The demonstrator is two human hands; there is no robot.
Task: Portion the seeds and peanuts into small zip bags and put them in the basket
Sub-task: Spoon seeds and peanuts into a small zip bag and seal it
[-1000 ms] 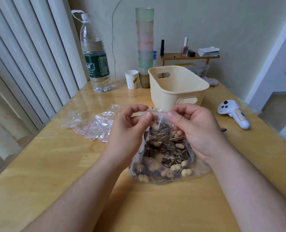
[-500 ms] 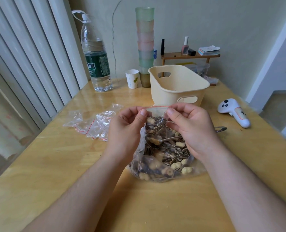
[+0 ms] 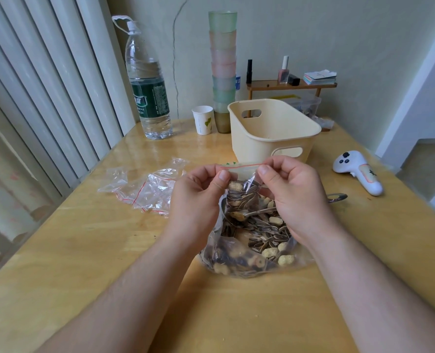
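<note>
A heap of empty clear zip bags lies on the wooden surface at left. The left hand and right hand each pinch one end of a small filled clear zip bag's red-lined seal, whose long axis runs left-right between them. Directly beyond stands the empty cream plastic basket, slightly nearer the right hand.
</note>
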